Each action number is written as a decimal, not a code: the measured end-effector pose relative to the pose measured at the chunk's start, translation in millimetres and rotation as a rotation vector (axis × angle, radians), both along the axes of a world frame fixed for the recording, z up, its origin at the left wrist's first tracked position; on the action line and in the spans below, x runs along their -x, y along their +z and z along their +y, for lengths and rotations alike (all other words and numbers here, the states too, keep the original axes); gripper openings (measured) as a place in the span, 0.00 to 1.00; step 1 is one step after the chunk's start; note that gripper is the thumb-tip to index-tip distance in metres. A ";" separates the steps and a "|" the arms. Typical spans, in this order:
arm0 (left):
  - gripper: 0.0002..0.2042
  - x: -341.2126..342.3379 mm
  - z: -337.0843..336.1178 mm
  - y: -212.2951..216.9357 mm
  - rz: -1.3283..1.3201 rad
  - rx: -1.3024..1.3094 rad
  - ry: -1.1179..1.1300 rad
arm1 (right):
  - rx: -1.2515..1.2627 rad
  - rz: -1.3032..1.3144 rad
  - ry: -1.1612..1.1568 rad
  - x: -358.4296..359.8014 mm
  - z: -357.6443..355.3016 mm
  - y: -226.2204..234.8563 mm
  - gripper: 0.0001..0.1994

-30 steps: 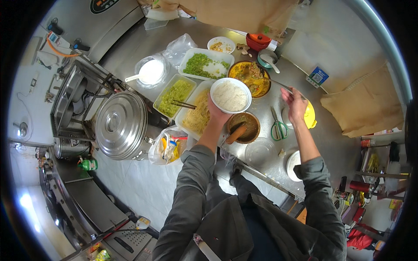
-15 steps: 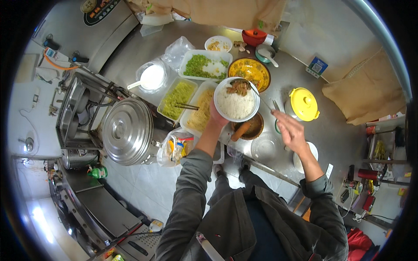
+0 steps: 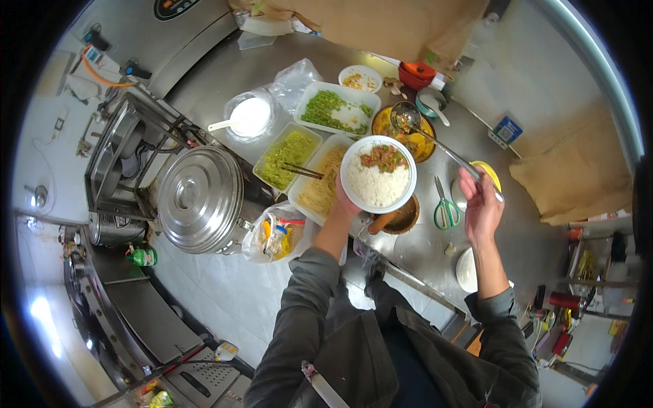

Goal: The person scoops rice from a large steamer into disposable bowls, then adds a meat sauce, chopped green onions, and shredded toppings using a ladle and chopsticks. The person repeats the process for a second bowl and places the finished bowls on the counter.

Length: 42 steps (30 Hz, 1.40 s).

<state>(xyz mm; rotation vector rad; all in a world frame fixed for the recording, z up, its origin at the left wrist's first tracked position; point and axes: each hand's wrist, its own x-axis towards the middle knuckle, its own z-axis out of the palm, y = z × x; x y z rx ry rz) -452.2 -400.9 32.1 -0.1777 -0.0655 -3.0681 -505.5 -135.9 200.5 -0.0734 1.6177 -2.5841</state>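
My left hand [image 3: 342, 203] holds up a white bowl [image 3: 378, 175] filled with white rice and a spoonful of brown topping at its far side. My right hand [image 3: 480, 202] grips the long handle of a metal ladle [image 3: 435, 142], whose cup hovers over a yellow bowl of brown and orange food [image 3: 401, 131] just beyond the rice bowl. Below the rice bowl stands a brown bowl with a wooden-handled utensil [image 3: 398, 217].
On the steel counter [image 3: 422, 251] lie white trays of green vegetables [image 3: 287, 154] [image 3: 333, 109], a tray of pale noodles [image 3: 320, 187], green scissors [image 3: 445, 209], a yellow lid [image 3: 486, 173] and a white plate [image 3: 466, 270]. A large lidded steel pot [image 3: 194, 198] stands left, a plastic bag [image 3: 272, 234] beside it.
The bowl has moved right and gained a brown topping. My right hand, empty before, now grips the ladle over the yellow bowl.
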 end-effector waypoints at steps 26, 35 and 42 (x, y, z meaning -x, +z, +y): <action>0.31 -310.6 -5.0 38.4 -0.607 0.101 0.614 | -0.869 0.614 0.156 125.2 -304.3 -207.0 0.20; 0.31 -283.9 -0.7 36.1 -0.578 0.117 0.524 | -0.496 0.096 -0.015 195.3 -277.4 -246.0 0.13; 0.31 -309.4 0.2 41.2 -0.615 0.110 0.608 | 0.064 -0.480 0.008 134.1 -282.9 -171.5 0.13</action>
